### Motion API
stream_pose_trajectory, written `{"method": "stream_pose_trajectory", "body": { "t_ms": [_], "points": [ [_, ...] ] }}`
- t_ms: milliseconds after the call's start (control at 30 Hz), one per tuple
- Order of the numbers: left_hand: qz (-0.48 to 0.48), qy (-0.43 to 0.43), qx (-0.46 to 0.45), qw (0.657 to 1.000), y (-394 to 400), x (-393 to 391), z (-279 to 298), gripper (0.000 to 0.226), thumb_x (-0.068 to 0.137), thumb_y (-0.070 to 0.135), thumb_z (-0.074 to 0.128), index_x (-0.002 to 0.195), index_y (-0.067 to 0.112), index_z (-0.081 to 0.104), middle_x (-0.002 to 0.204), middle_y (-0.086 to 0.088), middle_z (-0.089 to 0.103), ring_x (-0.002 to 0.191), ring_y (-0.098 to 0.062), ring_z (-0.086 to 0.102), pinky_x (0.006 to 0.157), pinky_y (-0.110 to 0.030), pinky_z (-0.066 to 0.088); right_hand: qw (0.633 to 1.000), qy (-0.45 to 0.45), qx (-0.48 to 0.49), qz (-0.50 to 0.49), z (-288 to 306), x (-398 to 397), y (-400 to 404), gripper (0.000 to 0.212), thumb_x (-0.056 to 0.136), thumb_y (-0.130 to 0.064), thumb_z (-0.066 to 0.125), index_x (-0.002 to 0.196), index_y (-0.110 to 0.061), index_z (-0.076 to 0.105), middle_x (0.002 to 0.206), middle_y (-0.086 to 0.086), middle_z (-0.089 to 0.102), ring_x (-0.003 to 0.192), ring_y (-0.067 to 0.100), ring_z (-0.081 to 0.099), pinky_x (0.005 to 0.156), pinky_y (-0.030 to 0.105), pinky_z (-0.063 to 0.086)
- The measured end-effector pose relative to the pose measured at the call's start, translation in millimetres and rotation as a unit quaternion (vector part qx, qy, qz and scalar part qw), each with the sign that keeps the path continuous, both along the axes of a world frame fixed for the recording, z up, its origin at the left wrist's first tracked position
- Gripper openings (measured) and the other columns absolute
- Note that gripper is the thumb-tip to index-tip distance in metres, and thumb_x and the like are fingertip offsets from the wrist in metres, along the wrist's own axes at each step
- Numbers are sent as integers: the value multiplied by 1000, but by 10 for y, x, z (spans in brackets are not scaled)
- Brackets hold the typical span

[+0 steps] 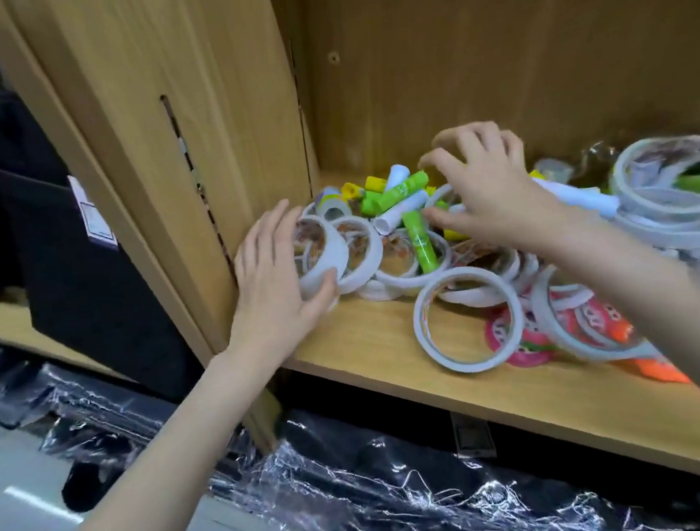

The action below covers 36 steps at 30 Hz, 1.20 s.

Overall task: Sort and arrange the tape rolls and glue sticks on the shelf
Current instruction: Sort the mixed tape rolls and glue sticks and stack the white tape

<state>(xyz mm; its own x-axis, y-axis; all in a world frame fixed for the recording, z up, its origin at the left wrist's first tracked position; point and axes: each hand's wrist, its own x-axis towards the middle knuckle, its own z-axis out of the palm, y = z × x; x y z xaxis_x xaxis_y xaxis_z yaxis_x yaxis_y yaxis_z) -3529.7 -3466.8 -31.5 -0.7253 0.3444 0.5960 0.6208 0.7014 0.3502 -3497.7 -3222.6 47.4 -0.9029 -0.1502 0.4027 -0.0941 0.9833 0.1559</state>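
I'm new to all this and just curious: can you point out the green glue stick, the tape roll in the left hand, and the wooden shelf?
green glue stick (422,241): head view, mid-body.
tape roll (321,253): head view, white outer band.
wooden shelf (370,341): head view, bare board.

Looks like a stationery shop or office stockroom: wood-laminate shelf (462,388) w/ adjustable peg slots, heaps of tape rolls (467,317) & glue sticks (401,191), plastic-wrapped dark stock (389,509) below, labelled black box (76,253).

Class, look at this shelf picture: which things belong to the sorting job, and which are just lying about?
Belong: tape rolls, glue sticks, shelf, left hand gripping a roll, right hand over the heap.

Lying about: black plastic-wrapped bundles below, dark box at left.
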Motion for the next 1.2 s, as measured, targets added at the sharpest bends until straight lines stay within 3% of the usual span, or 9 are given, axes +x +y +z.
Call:
{"method": "stream_pose_trajectory", "body": {
  "t_ms": [233, 367, 433, 533, 633, 733, 933, 1033, 1200],
  "points": [
    [-52, 16, 131, 990, 60, -60, -89, 77, 77, 54, 49, 140, 15, 31, 139, 1, 40, 126, -8, 35, 107, -29, 25, 996, -82, 26, -3, -14, -140, -27, 54, 83, -49, 58, 131, -28, 43, 132, 6, 40, 125, 28, 29, 104, 46, 23],
    [-66, 32, 111, 991, -14, 8, -167, 74, 73, 51, 58, 135, 18, 37, 123, 8, 51, 118, -14, 50, 105, -36, 34, 996, -74, -45, 26, -23, 113, -161, 50, 86, -42, 60, 130, -25, 43, 123, 0, 53, 116, 23, 47, 98, 36, 36],
    [-55, 37, 27, 997, -57, 80, -162, 72, 74, 51, 66, 132, 17, 41, 120, 3, 57, 113, -21, 54, 101, -40, 38, 988, -88, -116, 44, 19, 303, -244, 47, 87, -37, 61, 129, -23, 45, 117, -1, 59, 111, 19, 53, 92, 26, 38],
    [-33, 32, -107, 993, -107, 108, -119, 69, 80, 42, 68, 135, 17, 36, 125, -8, 55, 117, -27, 47, 100, -39, 34, 981, -160, -103, 41, 11, 498, -433, 48, 86, -34, 63, 129, -24, 45, 114, -5, 63, 107, 16, 57, 95, 30, 42],
    [-41, -19, -150, 988, -136, 107, 15, 71, 80, 41, 67, 136, 16, 31, 121, -11, 49, 118, -28, 36, 96, -36, 32, 971, -223, -82, 19, -67, 538, -626, 53, 83, -35, 66, 130, -27, 42, 118, -8, 61, 108, 16, 57, 96, 34, 44],
    [-31, -6, -122, 992, -192, 187, 5, 68, 76, 41, 71, 130, 19, 36, 99, -4, 41, 108, -28, 42, 88, -34, 34, 975, -220, -30, -12, -196, 478, -716, 57, 83, -33, 66, 134, -25, 39, 127, -2, 54, 113, 20, 51, 95, 33, 42],
    [20, 108, 50, 993, -245, 428, -238, 60, 78, 37, 70, 124, 14, 39, 107, -2, 56, 98, -21, 55, 68, -22, 34, 985, -167, -47, 4, -403, 307, -668, 35, 84, -10, 55, 116, -20, 46, 107, 1, 55, 93, 22, 52, 77, 36, 46],
    [-3, 112, 41, 993, -285, 418, -226, 63, 77, 30, 70, 128, 16, 37, 103, 3, 52, 94, -22, 56, 72, -25, 35, 982, -167, -69, 45, -381, 291, -623, 36, 84, -2, 49, 117, -18, 52, 106, -2, 55, 98, 20, 54, 83, 35, 48],
    [-24, 62, -86, 994, -357, 369, -50, 71, 77, 48, 66, 135, 25, 32, 98, 4, 54, 90, -20, 55, 76, -26, 33, 960, -184, -190, 93, -72, 238, -496, 23, 84, -25, 66, 106, -24, 59, 104, -6, 67, 97, 14, 61, 79, 28, 50]
  ]
}}
